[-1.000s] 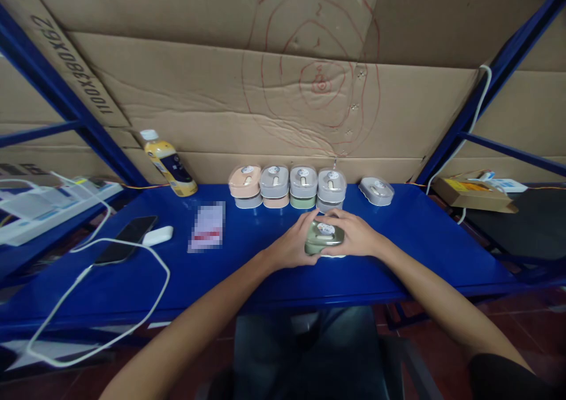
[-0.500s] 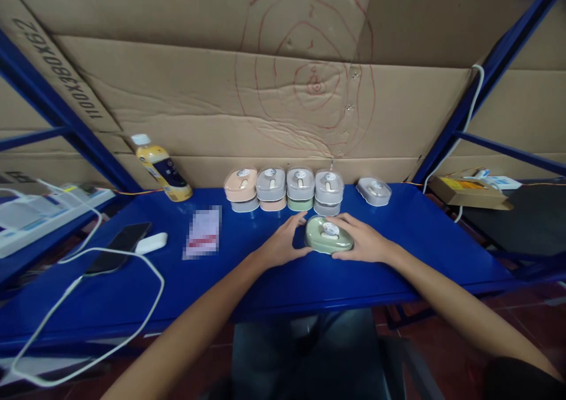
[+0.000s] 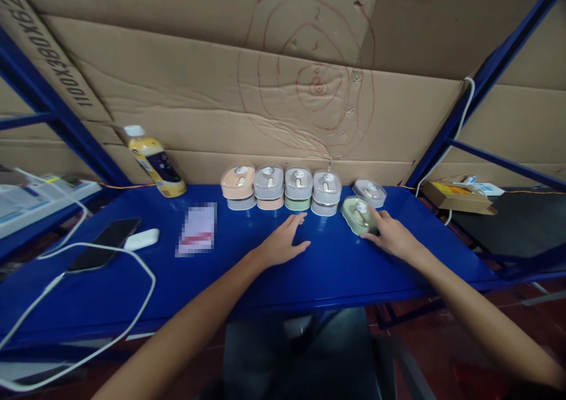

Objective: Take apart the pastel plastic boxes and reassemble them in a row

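My right hand [image 3: 391, 233] grips the right side of a green lidded box [image 3: 357, 214], which is tilted just in front of a lone grey box [image 3: 370, 193] at the back right. My left hand [image 3: 283, 242] holds nothing; its fingers and thumb are apart over the blue table, in front of the stacked boxes. Along the back stand stacks two boxes high: a peach box [image 3: 237, 182] on a grey one, a grey box [image 3: 269, 183] on a peach one, another grey box [image 3: 298, 183] on a green one, and a grey box [image 3: 326, 187] on a grey one.
On the blue table [image 3: 309, 276], a yellow bottle [image 3: 155, 163] leans at the back left. A pixelated packet [image 3: 197, 229], a black phone [image 3: 105, 245], a white case [image 3: 142, 239] and a looped white cable lie left. Cardboard walls the back; a small carton [image 3: 458, 198] is at right.
My right hand has carried the green box to the right and back, away from my left hand, up to the lone grey box. My left hand stays near its place. The view has shifted slightly.
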`<state>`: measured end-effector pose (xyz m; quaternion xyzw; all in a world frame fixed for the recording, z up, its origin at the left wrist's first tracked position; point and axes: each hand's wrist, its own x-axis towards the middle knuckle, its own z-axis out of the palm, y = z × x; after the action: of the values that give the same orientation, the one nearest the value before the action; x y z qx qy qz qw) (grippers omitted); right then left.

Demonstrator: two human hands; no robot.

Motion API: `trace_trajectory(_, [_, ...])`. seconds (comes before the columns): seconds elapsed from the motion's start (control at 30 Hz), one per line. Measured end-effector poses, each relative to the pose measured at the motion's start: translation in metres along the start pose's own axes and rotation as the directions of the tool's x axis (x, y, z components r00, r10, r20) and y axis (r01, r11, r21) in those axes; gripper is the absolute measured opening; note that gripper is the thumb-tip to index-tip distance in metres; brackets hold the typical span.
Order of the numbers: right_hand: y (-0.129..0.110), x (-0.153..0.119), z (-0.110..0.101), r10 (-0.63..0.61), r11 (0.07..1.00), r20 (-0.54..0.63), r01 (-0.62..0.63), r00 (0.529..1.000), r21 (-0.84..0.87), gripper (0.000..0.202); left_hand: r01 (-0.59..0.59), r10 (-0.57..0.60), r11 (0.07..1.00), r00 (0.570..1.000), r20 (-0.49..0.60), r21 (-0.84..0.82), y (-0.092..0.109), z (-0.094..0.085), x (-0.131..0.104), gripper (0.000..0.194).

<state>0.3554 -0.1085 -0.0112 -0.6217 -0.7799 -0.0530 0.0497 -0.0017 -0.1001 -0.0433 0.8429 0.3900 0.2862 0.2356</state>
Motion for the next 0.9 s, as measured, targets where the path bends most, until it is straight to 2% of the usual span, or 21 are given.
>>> trace_trajectory(0.17, [-0.011,0.04,0.005,0.086,0.99,-0.016,-0.087,0.996,-0.115,0.053,0.005,-0.005,1.0,1.0,0.002,-0.005,0.001,-0.001,0.001,0.072])
trace_trajectory(0.3, [-0.026,0.061,-0.004,0.192,0.973,-0.186,-0.211,0.964,-0.09,0.043,0.013,-0.013,1.0,1.0,0.01,-0.008,0.001,-0.001,0.001,0.072])
trace_trajectory(0.4, [-0.05,0.071,-0.016,0.162,0.986,-0.328,-0.163,0.931,0.025,0.048,0.004,-0.004,1.0,1.0,0.007,-0.003,0.0,0.0,0.001,0.071])
trace_trajectory(0.47, [-0.071,0.08,-0.023,0.129,0.991,-0.36,-0.109,0.924,0.075,0.057,-0.004,0.004,1.0,1.0,0.005,-0.001,-0.002,0.0,0.001,0.071])
trace_trajectory(0.53, [-0.093,0.091,-0.027,0.132,0.991,-0.342,-0.11,0.931,0.081,0.072,-0.007,0.007,1.0,1.0,0.005,0.0,-0.003,0.001,0.002,0.072])
trace_trajectory(0.67, [-0.123,0.114,-0.025,0.246,0.969,-0.262,-0.226,0.933,0.103,0.09,-0.008,0.008,1.0,1.0,-0.006,-0.006,-0.004,0.001,0.002,0.072])
trace_trajectory(0.77, [-0.128,0.124,-0.022,0.293,0.954,-0.247,-0.267,0.924,0.133,0.087,-0.018,0.018,1.0,1.0,-0.022,-0.018,-0.005,0.002,0.003,0.072])
trace_trajectory(0.9, [-0.119,0.124,-0.023,0.287,0.955,-0.252,-0.255,0.924,0.151,0.074,-0.03,0.029,0.999,0.999,-0.025,-0.036,-0.009,0.003,0.002,0.072])
